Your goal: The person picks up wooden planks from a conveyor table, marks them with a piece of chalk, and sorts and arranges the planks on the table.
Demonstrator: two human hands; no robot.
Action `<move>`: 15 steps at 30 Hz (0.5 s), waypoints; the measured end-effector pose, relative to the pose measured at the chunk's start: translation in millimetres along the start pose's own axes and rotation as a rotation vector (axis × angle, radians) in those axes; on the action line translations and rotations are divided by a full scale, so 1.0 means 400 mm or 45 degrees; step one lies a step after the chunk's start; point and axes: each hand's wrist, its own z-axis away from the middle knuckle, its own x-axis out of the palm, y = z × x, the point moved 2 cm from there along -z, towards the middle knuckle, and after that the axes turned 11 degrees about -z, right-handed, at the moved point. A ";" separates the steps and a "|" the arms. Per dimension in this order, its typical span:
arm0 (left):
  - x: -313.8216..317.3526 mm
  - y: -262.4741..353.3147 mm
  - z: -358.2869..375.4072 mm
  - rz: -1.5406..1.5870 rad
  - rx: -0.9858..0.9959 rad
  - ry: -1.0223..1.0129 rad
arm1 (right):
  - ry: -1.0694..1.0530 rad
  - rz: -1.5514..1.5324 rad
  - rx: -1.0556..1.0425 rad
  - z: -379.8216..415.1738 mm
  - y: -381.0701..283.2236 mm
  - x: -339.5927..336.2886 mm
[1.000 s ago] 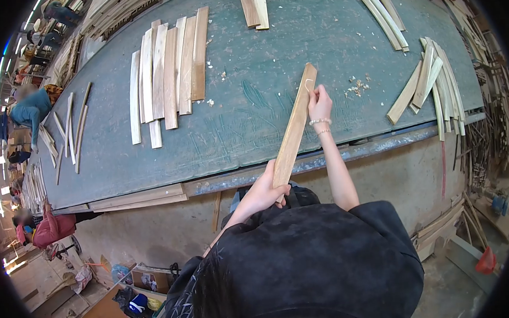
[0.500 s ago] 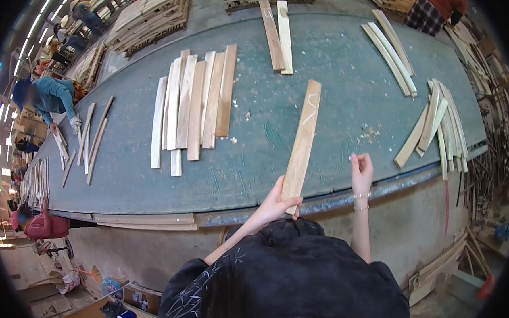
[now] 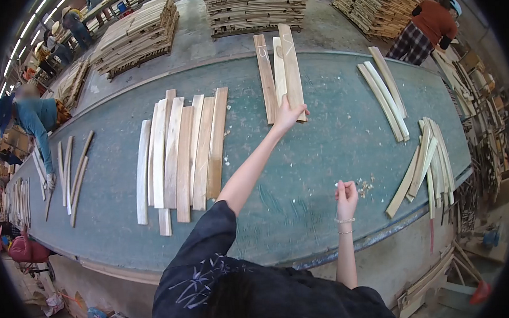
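My left hand (image 3: pixel 289 115) reaches out to the far side of the green table. Its fingers are wrapped around the near end of a wooden slat (image 3: pixel 291 65). To the left of that slat lie a pale slat (image 3: pixel 279 71) and a brown slat (image 3: pixel 266 83) with a white mark, both projecting past the table's far edge. Over the near part of the table is my right hand (image 3: pixel 346 194), thumb and fingers pinched together. A tiny white piece, apparently chalk, shows at its fingertips.
Several slats lie side by side on the table (image 3: pixel 269 216) at left. Curved slats (image 3: pixel 384 100) and a fanned heap of slats (image 3: pixel 433 155) lie at right. Wood chips (image 3: pixel 366 187) are beside my right hand. A co-worker (image 3: pixel 34 121) handles thin strips at far left.
My left hand has carried the slat forward, from near my body to beside the two slats at the far edge. My right hand stays pinched. The camera view has shifted.
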 end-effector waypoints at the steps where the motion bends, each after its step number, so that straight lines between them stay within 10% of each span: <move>1: -0.012 -0.043 -0.059 -0.281 -0.198 0.007 | -0.003 0.013 -0.007 -0.017 0.003 0.029; 6: -0.115 -0.290 -0.172 -1.323 -0.196 -0.101 | -0.185 0.113 0.077 -0.036 0.042 0.085; 8: -0.136 -0.212 -0.102 -1.747 -0.087 0.713 | -0.178 0.181 0.107 -0.027 0.068 0.067; 15: -0.190 -0.189 -0.064 -1.339 -0.374 0.429 | -0.046 0.116 0.161 0.016 0.093 0.025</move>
